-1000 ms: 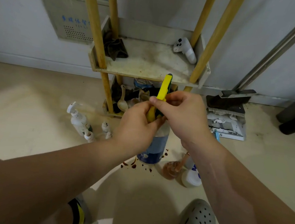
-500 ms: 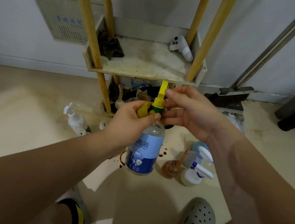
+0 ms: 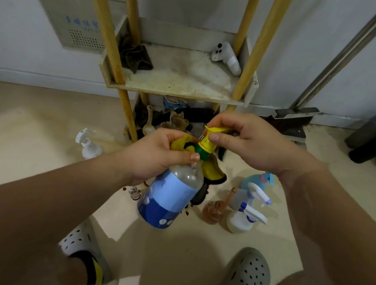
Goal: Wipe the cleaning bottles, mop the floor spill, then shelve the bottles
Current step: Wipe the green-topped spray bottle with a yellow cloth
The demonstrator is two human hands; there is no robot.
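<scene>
Floor point(image 3: 30, 138) runs wide leftward; sprayers point(image 3: 246, 217) crowd our right. Before the shelf point(image 3: 178, 75) our left hand point(image 3: 157, 155) grips the tilted blue-labelled bottle point(image 3: 171, 199) and cloth point(image 3: 212, 171); our right hand point(image 3: 252, 145) pinches its yellow cap point(image 3: 208, 144).

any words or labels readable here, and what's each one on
Wall panel: a row of blue characters with a smaller line under it, too blurred to read and cut off by the post.
Bottle in the left hand: blue label, only white marks show, no legible words.
Spray bottles on the floor: no text visible.
</scene>
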